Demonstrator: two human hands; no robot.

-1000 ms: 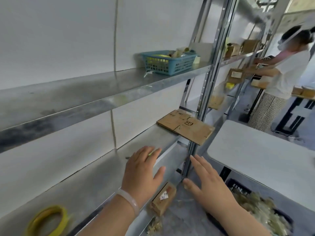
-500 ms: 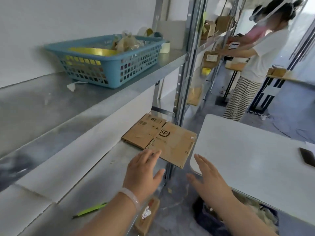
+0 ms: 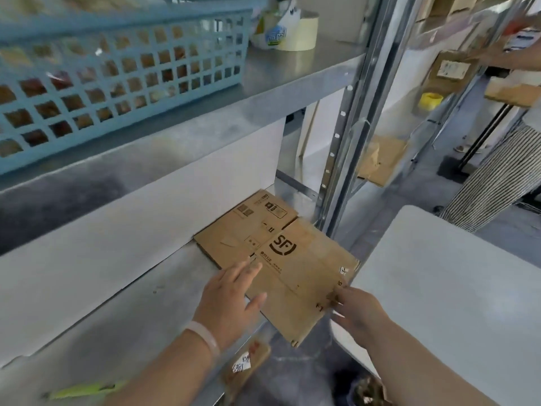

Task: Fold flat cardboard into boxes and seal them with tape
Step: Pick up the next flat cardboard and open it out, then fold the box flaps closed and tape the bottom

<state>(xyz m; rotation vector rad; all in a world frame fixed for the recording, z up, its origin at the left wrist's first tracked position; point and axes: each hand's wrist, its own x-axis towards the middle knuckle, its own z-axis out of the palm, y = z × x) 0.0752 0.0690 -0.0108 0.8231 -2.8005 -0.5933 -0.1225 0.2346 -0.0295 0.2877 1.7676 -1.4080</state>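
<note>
item under task: flat cardboard (image 3: 292, 265), printed face up, lying on the lower shelf (image 3: 131, 317) beside the steel upright, its near corner overhanging the shelf's front edge toward the white table (image 3: 453, 282).

change noted: half a second ago both hands were in the air, short of the sheet. now both have reached it. the cardboard itself has not shifted from its place on the shelf.

left hand (image 3: 228, 306): fingers straight and spread, laid flat on the near left part of the sheet. it grips nothing, only rests on it.

right hand (image 3: 360, 312): fingertips meet the sheet's right-hand corner at the edge. the frame is blurred there, so i cannot tell whether thumb and fingers have pinched the board or merely touch it.

judgement: the fetching step is at the point of contact; the sheet is not yet lifted, and folding and sealing have not begun. the table to the right looks the likely work surface.

also present: a tape roll (image 3: 298, 30) beside a blue basket (image 3: 117, 83) on the upper shelf.
</note>
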